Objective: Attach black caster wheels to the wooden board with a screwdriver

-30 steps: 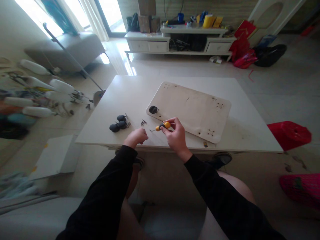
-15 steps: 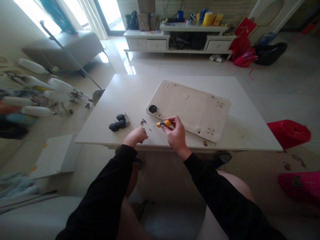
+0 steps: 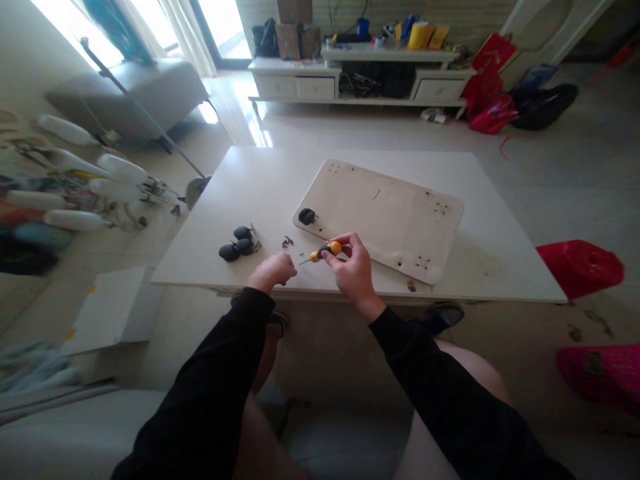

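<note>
My right hand (image 3: 354,265) grips a yellow and black screwdriver (image 3: 325,251), its thin shaft pointing left toward my other hand. My left hand (image 3: 274,272) is closed over the table's near side, fingertips pressed together; whatever they pinch is too small to make out. Just beyond it lies a small pile of dark screws (image 3: 287,242), with a single screw (image 3: 301,254) apart from them. Left of the pile rest three black caster wheels (image 3: 243,245) with metal plates. Behind my right hand is a pale rounded board (image 3: 380,213), with one black caster (image 3: 307,216) on its left corner.
Everything lies on a white table (image 3: 195,247). A small dark and yellowish piece (image 3: 411,286) is near its front edge. A red plastic stool (image 3: 580,268) stands off the right side, a white box (image 3: 111,310) on the floor at left. A low cabinet (image 3: 295,87) stands beyond.
The screwdriver has tilted, its tip swinging down and left closer to my left hand. My left hand stays almost in place. The view has shifted slightly.
</note>
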`<state>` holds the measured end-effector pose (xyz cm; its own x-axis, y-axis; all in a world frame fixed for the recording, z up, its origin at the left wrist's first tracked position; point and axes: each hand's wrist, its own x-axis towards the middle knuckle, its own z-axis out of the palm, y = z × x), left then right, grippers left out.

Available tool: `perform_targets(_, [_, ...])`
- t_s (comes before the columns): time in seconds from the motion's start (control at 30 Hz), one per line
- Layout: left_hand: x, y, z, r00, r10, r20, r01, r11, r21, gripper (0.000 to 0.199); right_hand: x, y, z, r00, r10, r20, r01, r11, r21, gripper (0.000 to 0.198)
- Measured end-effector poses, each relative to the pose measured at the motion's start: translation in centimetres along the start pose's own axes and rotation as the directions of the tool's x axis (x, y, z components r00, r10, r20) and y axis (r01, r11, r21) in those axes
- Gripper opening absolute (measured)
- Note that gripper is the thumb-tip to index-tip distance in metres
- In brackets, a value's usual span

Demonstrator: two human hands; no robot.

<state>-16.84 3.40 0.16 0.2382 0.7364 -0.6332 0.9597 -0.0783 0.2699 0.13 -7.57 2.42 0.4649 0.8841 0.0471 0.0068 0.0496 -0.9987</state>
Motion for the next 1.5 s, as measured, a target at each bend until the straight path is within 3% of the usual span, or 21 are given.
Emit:
perform_targets(0.37, [0.1,0.0,0.1,1.000,0.004,-0.009,-0.004,1.000,-0.026,0.019,0.0,0.0,0.0,1.000,-0.003,0.007,0.003,1.000,0.004,0.042])
perform_targets(0.7, [0.0,-0.3,-0.2,0.999,-0.014,-0.034,0.013,0.999,-0.030,0.019,0.2,-0.2,-0.5,0.999,-0.025,-0.028,0.024,0.999,-0.037,0.030])
perform_targets(0.83, [0.2,-0.4,-0.1,0.995,-0.036,-0.095,0.033,0.999,-0.038,0.032,0.6,-0.6,-1.1,0.996,-0.056,-0.073,0.054,0.998,-0.026,0.030])
perform_targets(0.97, [0.2,-0.2,0.0,0.987,0.055,-0.150,-0.058,0.998,-0.015,0.045,1.1,-0.8,-1.8,0.991,-0.080,-0.110,0.077,0.997,-0.028,0.029])
perform_targets(1.27, [-0.3,0.2,-0.3,0.978,0.120,-0.173,-0.126,0.992,-0.019,0.017,2.1,-0.3,-2.8,0.987,-0.035,-0.155,0.045,0.997,0.060,0.033])
perform_targets(1.5, [-0.4,0.3,-0.4,0.968,0.122,-0.220,-0.127,0.992,-0.010,0.011,2.1,-0.4,-2.9,0.989,-0.032,-0.146,0.042,0.997,0.065,0.032])
